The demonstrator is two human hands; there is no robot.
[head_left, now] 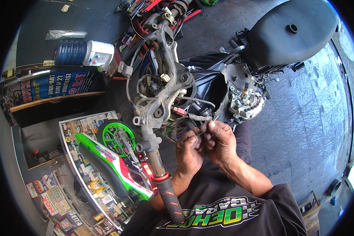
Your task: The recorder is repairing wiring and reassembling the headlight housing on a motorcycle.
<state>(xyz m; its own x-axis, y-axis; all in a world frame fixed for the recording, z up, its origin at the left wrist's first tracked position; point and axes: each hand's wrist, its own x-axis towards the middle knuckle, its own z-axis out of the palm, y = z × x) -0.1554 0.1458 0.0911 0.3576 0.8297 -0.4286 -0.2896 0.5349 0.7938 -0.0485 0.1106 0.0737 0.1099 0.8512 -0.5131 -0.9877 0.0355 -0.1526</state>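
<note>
Both my hands meet in front of my chest, beside a stripped motorcycle frame. My left hand (189, 155) is closed, its thumb pressed against the fingers. Close against it, my right hand (222, 143) pinches with thumb and forefinger. A thin wire seems to run between the fingertips; most of it is hidden by them. Just beyond the hands lies a dark sheathed wiring harness (200, 117), with a red connector (179, 111) at its left. To the left stands the bare handlebar (156, 160), with a black and orange grip (171, 198). A white plug (165, 78) hangs farther up.
A black fuel tank (291, 43) stands at the far right, above an exposed engine part (246, 103) with wires. On the left are a glass display case (72, 165), a green wheel (118, 137) and green-white bodywork (106, 157). A water dispenser (98, 53) lies farther back.
</note>
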